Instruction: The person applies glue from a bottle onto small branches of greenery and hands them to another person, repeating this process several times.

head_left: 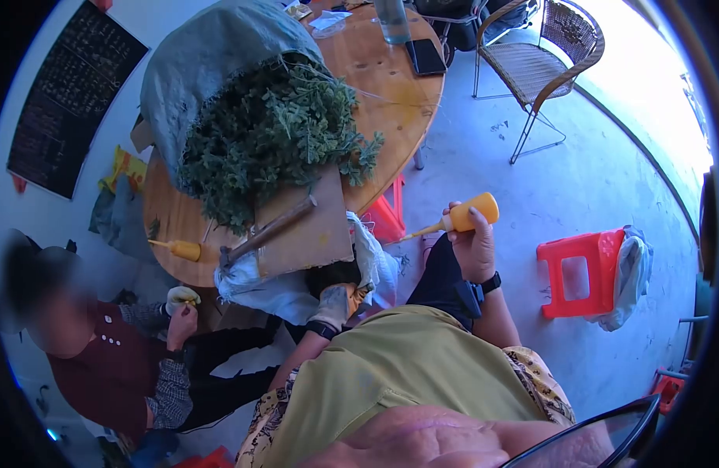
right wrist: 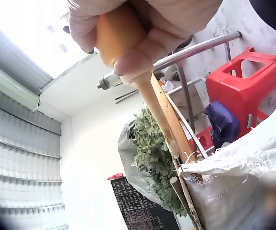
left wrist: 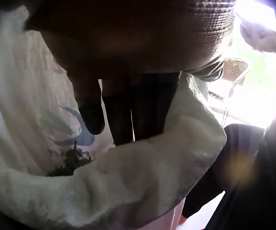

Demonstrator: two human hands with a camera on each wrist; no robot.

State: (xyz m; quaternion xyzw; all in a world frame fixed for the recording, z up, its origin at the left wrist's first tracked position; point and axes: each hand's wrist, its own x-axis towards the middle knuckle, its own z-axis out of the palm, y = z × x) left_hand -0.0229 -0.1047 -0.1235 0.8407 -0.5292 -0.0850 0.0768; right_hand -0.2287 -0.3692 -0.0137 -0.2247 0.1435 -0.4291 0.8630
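My right hand (head_left: pixel 475 248) is raised beside the table and grips the handle of a yellow-handled tool (head_left: pixel 470 212), its thin shaft pointing left toward the table edge. In the right wrist view the fingers (right wrist: pixel 142 21) wrap the orange-yellow handle (right wrist: pixel 121 40). My left hand (head_left: pixel 332 304) wears a dark and white glove and reaches into a white woven sack (head_left: pixel 375 261) hanging at the table's near edge. In the left wrist view its fingers (left wrist: pixel 118 112) point straight down inside the sack (left wrist: pixel 142 184), above a few green scraps (left wrist: pixel 70 160). Whether they touch the cloth is unclear.
A round wooden table (head_left: pixel 394 93) carries a grey sack spilling green leafy stems (head_left: pixel 266 132), a cardboard sheet (head_left: pixel 308 234), a wooden stick (head_left: pixel 269 228), a second yellow tool (head_left: pixel 184 249), a phone (head_left: pixel 426 56) and a bottle (head_left: pixel 392 19). Another person (head_left: pixel 117 359) sits lower left. A red stool (head_left: pixel 578 273) and wicker chair (head_left: pixel 546 54) stand right.
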